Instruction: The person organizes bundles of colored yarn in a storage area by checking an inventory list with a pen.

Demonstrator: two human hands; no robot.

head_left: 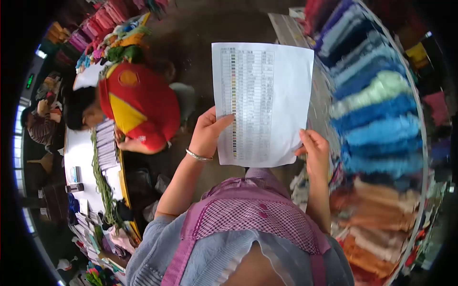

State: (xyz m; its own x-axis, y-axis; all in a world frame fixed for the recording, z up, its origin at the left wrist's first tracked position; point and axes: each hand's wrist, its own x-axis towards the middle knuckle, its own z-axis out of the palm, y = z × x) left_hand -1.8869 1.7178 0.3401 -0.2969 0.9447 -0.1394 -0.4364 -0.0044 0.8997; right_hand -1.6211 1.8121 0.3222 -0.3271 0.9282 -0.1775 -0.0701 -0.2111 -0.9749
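Observation:
A white printed sheet (288,95) with a table of rows and a narrow column of small colour swatches is held up in front of me. My left hand (208,131) grips its left edge, the thumb lying on the printed side near the swatch column. At the lower right edge, my right hand (314,145) pinches the paper between thumb and fingers. The sheet is upright and slightly bent along its bottom. A bangle (198,155) circles my left wrist.
Rows of coloured yarn hanks (381,131) line a rack on the right. On the left, a co-worker in a red and yellow shirt (138,107) leans over a white table (76,148) bearing green yarn (102,183) and papers. Another person (42,125) is farther left.

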